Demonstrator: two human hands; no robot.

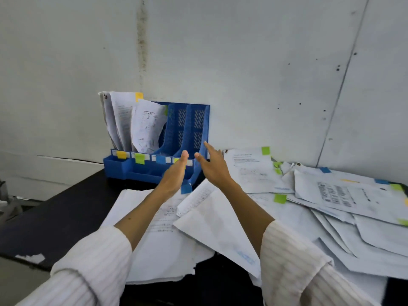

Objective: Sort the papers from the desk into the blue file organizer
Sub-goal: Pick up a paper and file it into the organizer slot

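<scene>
The blue perforated plastic file organizer (176, 138) stands on the dark desk (66, 208) against the grey wall (242, 62), with printed sheets (136, 122) upright in its left compartments. Both the left hand (175, 173) and the right hand (212, 164) reach toward it with fingers straight, holding nothing. Loose white papers with coloured sticky tabs (331, 199) lie spread beneath and to the right of the arms.

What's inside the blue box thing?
The organizer holds papers standing in its two left slots. The two right slots look empty at the top; their bottoms are hidden by the walls and the hands.
</scene>
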